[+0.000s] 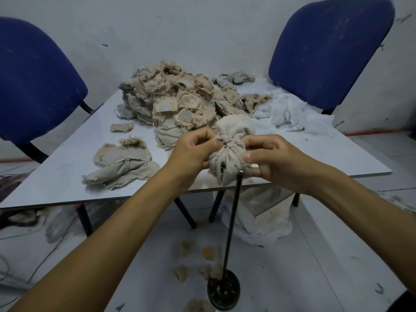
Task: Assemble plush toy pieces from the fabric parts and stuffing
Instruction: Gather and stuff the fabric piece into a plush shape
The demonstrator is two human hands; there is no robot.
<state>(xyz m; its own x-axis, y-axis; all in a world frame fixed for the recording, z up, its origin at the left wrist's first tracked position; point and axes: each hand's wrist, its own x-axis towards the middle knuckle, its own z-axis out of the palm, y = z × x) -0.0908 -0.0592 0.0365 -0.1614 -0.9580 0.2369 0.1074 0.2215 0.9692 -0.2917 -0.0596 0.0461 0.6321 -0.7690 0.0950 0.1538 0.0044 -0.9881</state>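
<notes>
Blue chairs (pixel 326 50) flank the white desk (pixel 67 172), which carries a heap of beige fabric pieces (pixel 177 97) beside white stuffing (pixel 290 111). Above the near desk edge, the gathered plush piece (pixel 227 154) sits atop a black rod (pixel 231 224), pinched by left hand (pixel 193 152) and right hand (pixel 279 163).
</notes>
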